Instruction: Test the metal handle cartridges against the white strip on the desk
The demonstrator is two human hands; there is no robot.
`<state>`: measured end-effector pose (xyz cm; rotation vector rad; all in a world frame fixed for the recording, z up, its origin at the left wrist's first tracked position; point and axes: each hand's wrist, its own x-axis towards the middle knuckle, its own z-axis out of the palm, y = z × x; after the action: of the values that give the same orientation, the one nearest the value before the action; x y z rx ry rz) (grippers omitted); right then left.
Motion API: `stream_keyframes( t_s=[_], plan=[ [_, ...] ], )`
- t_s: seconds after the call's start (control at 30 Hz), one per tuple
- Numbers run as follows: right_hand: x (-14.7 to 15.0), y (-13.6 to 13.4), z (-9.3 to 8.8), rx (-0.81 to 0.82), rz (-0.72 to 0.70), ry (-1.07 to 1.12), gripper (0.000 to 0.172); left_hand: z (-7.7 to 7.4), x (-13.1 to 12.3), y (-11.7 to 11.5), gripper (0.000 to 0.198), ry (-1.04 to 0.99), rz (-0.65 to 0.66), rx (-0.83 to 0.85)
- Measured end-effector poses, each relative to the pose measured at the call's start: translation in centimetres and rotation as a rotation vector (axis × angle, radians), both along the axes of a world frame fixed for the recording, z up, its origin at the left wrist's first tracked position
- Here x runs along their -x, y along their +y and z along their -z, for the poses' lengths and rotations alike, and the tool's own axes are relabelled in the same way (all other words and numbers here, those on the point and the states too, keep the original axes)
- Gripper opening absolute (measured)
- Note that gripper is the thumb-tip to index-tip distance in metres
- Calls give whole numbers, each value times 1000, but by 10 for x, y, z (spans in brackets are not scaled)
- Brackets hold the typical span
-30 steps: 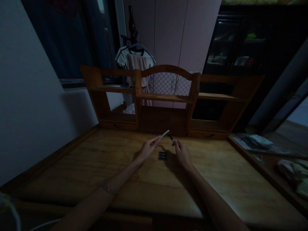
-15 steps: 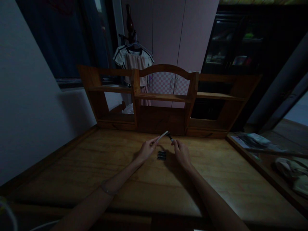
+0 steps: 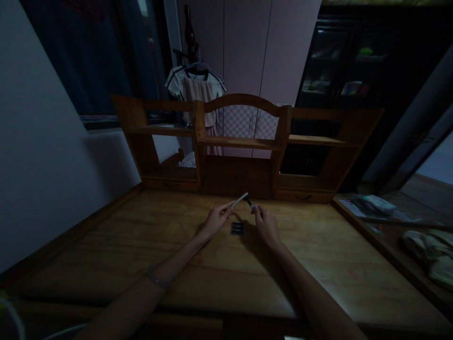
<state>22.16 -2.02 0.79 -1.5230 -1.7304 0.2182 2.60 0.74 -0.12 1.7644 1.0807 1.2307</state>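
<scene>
A thin pale stick point(image 3: 239, 200) is held in my left hand point(image 3: 215, 220), slanting up to the right above the wooden desk point(image 3: 141, 250). In my right hand point(image 3: 266, 225) is a short dark tool point(image 3: 249, 203) with a lighter part near my fingers. Its dark tip touches or nearly touches the upper end of the stick. Between and below my hands, a small dark pack point(image 3: 237, 228) with several rows lies on the desk. What the tool is exactly is too dark to tell.
A wooden shelf unit point(image 3: 240, 143) stands along the desk's back edge. Clothes point(image 3: 198, 89) hang behind it on the left. At the right, a lower ledge holds papers or packets point(image 3: 378, 204) and a pale bag point(image 3: 437, 257). A white cable point(image 3: 16, 316) shows at bottom left.
The dark tool's tip has shifted very slightly left along the stick. Otherwise both hands hold nearly the same pose, and the view has moved a little.
</scene>
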Motion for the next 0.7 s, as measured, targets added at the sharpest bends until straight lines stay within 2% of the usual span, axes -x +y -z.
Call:
stream_keyframes(
  t_s=[0.33,0.7],
  plan=[
    [1,-1,-2,-9,16,-70,41,-3,0,-2,52,10,12,30],
    [2,-2,-2,15,6,-121,37,2,1,2,55,8,-1,33]
  ],
)
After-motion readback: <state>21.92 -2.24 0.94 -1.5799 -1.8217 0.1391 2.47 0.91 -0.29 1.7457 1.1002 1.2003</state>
